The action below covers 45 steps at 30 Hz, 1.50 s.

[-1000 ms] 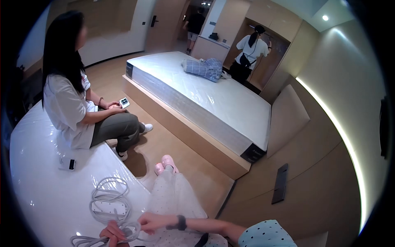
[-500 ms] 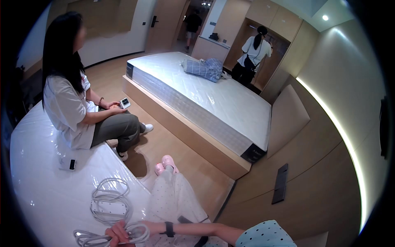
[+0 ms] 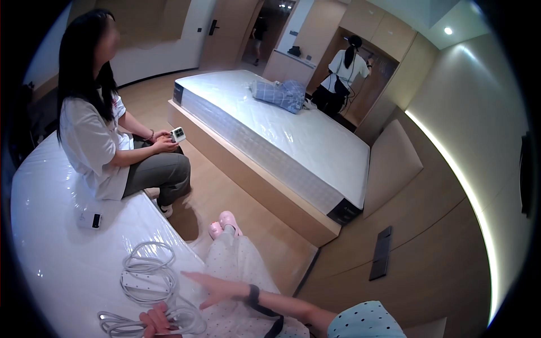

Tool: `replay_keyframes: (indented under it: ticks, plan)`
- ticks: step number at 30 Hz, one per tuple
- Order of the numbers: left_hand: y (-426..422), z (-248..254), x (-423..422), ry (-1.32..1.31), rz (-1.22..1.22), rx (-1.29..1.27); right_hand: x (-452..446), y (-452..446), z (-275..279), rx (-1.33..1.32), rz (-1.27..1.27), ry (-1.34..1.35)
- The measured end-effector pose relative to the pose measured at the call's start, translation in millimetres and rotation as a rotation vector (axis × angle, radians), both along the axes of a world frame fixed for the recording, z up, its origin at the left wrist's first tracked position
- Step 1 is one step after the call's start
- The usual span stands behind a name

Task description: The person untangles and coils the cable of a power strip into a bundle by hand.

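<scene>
At your far left, a plastic-wrapped mattress fills the near side, with a person in a white T-shirt sitting on its edge. A small white device lies on the wrap just behind that person. Further right on the same mattress, nearer you, is a grey cable coil, looped around a white power strip. Just below it, your left hand is closed, fingers curled around a looped grey cable bundle that spreads out to both sides of your grip. Above, the seated person holds a white phone. Your right hand is open over your pale dotted skirt, thumb and fingers spread, holding nothing, its fingertips pointing left toward the coil; a dark band circles that wrist. Your pink clogs rest on the floor. Beyond them, a second wrapped mattress carries a blue checked bundle, and another person stands at the wardrobe.
</scene>
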<state>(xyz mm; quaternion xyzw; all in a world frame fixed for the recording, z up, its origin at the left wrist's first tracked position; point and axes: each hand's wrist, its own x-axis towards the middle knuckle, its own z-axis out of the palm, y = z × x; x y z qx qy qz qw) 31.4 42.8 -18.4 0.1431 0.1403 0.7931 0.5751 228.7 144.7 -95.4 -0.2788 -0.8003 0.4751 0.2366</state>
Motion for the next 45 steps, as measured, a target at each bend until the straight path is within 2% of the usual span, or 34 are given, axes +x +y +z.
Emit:
replay_keyframes:
  ticks: [2,3,6,7,10,13,16,22,31,37,43,45]
  plan:
    - [-1.5,5.8,8.1,0.046,-0.048,0.004,-17.3,-4.7,11.3,-0.242,0.14,0.122]
    - [-0.9,5.9,9.9,0.074,-0.072,0.037,-22.9,-4.1,8.6,-0.245,0.174,-0.023]
    - [-1.2,15.3,12.7,0.167,-0.077,0.048,-38.1,-13.9,-7.9,-0.334,0.121,0.048]
    - [-0.9,17.8,12.1,0.187,-0.083,0.054,-39.8,-18.2,-5.9,-0.234,0.082,0.076]
    - [3.0,5.0,10.3,0.227,-0.057,0.096,-42.3,-22.6,-0.7,-0.241,0.068,0.139]
    - [5.4,-2.2,14.1,0.189,-0.025,0.092,-45.0,-24.3,-0.6,-0.22,-0.11,0.219]
    - [5.5,-0.2,17.6,0.19,-0.012,0.099,-36.2,-16.4,0.7,-0.608,-0.034,0.244]
    - [0.5,6.6,15.6,0.169,-0.106,0.041,-28.2,-4.4,5.3,-0.443,0.093,0.161]
    - [-5.3,7.5,12.7,0.207,-0.176,-0.013,-33.0,-14.1,-6.7,-0.424,0.017,0.248]
    - [-6.4,3.5,10.4,0.131,-0.203,0.031,-41.2,-14.3,-23.0,-0.209,-0.025,0.286]
    - [-2.8,-1.4,18.1,0.068,-0.15,0.083,-46.2,-23.6,-2.3,-0.012,-0.253,0.01]
    - [-4.1,-6.3,18.0,0.064,-0.133,0.098,-42.7,-19.4,-8.5,-0.057,-0.186,-0.025]
